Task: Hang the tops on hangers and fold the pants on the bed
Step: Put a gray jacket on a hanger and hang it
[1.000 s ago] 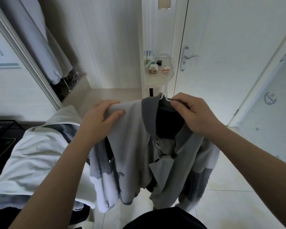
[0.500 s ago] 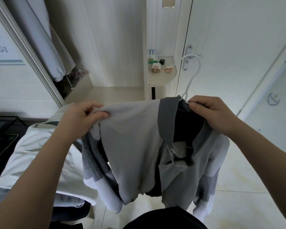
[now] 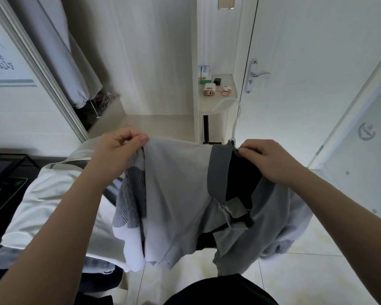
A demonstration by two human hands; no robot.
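Grey top (image 3: pixel 176 190) held up; left hand (image 3: pixel 117 150) pinches shoulder edge, right hand (image 3: pixel 271 161) collar.

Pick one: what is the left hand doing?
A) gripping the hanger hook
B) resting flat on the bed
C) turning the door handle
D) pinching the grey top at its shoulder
D: the left hand pinches the shoulder edge of the grey top, held up in the air. The right hand grips the collar just below the white hanger hook.
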